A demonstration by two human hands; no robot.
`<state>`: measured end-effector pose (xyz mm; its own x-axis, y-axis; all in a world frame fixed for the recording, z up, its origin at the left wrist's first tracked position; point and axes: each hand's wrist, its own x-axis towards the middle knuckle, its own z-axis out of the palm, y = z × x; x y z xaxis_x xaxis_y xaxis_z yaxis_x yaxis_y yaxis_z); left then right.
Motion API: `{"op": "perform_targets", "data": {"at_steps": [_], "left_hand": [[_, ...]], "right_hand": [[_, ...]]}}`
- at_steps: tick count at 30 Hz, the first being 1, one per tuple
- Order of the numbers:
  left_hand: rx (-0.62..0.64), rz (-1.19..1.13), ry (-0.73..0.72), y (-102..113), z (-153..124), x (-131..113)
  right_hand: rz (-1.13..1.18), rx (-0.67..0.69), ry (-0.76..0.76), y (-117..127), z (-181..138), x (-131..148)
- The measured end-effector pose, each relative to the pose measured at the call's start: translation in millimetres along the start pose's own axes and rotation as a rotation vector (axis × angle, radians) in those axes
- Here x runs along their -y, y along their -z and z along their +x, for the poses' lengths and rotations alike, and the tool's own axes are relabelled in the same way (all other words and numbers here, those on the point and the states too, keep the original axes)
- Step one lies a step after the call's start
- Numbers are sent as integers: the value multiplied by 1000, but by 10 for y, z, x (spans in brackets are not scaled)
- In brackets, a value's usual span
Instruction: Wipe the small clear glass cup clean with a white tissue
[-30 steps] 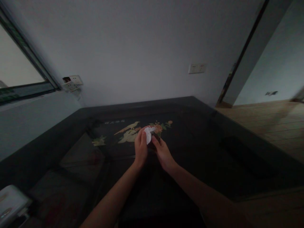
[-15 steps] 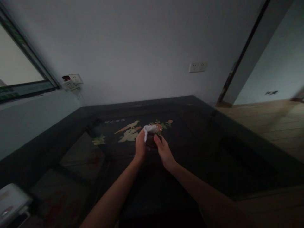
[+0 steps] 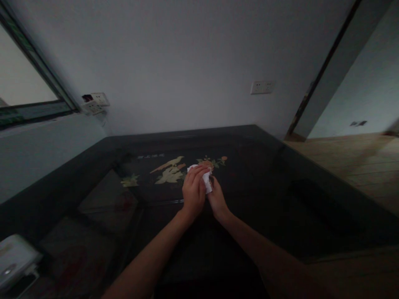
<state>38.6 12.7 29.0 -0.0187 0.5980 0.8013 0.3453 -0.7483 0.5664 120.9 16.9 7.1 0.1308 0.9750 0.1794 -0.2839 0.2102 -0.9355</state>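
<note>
Head: left hand (image 3: 193, 190) holds white tissue (image 3: 208, 182), right hand (image 3: 218, 202) grips dark object (image 3: 211, 179)

From my remote seat I see a dim room with a plain grey wall (image 3: 174, 62) ahead of me. A white double socket (image 3: 262, 87) sits on it towards the right, and more sockets (image 3: 96, 103) cluster by the left corner. At upper left I make out a window (image 3: 23, 70), pale in its dark frame. Below lies a broad black bench (image 3: 240, 139), faintly glossy, with a bird-and-flower picture (image 3: 170, 174) on its top. To my right, past a dark upright strip (image 3: 326, 68), a paler wall (image 3: 370, 87) meets a wood-look floor (image 3: 352, 153).
</note>
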Motion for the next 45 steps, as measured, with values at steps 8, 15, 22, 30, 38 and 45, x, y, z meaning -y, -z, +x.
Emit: {"op": "perform_targets", "data": {"at_steps": [8,15,22,30,38,45], "left_hand": [[-132,-547,661,31,138,149],[-315,-808,886,29,207,200],[-478,-853,947,40,216,167],[-470,-896,946,29,223,119],[-427,-898,888,8,198,132],[-391,-759,768,2,111,235]], "right_hand": [[-57,48,60,11,-47,138],[60,186,38,-21,-31,158],[133,302,-48,-30,-11,177],[160,333,-47,-17,27,180],[202,236,-47,-25,49,184],[150,311,10,-18,16,201]]}}
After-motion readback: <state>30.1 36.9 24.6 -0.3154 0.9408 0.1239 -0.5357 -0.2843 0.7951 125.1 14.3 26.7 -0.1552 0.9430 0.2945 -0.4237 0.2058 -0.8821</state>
